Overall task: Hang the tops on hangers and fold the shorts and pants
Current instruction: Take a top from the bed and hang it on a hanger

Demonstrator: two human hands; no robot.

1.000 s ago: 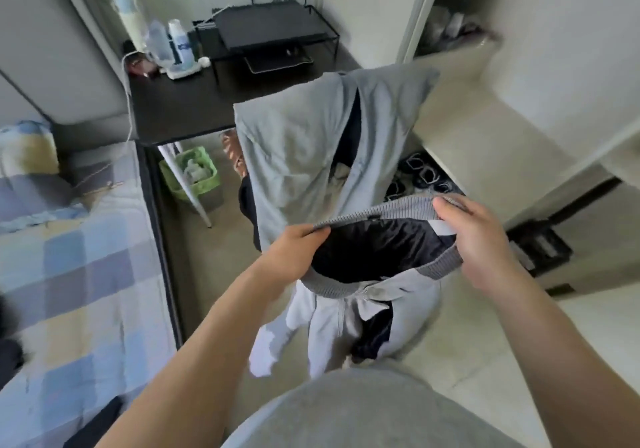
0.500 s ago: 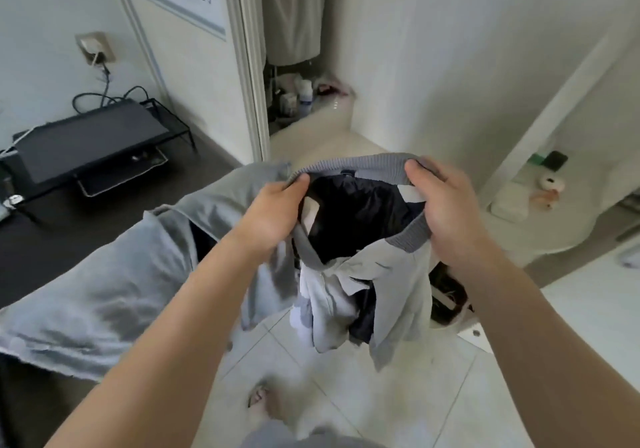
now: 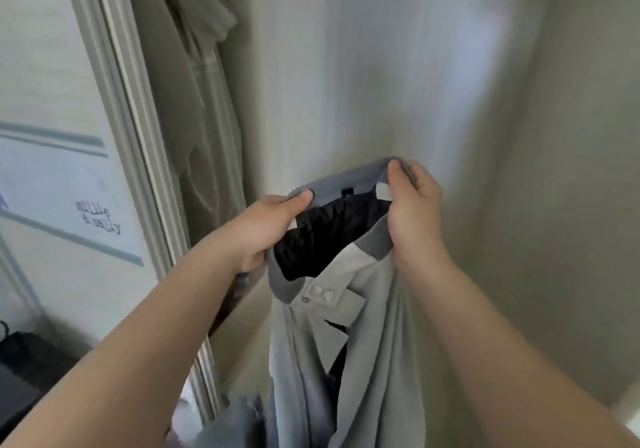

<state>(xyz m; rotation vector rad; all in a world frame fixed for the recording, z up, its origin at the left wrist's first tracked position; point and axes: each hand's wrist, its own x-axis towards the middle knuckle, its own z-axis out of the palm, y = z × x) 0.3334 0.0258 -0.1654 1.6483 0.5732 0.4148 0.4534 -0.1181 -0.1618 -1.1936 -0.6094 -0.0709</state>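
Left hand (image 3: 266, 229) and right hand (image 3: 414, 212) each pinch our light grey, black-lined jacket (image 3: 346, 361) by its darker ribbed collar (image 3: 343, 181), holding the neck open while the body hangs free below. Within the last second we have lifted the jacket and swung our view up to the pale plaster wall (image 3: 381, 67), the white sliding-door frame (image 3: 114, 101) and grey clothes hanging in the closet (image 3: 183, 67). We judge hanging comes next, though no hanger shows.

Grey dark-lined jacket (image 3: 349, 343), hanging upright
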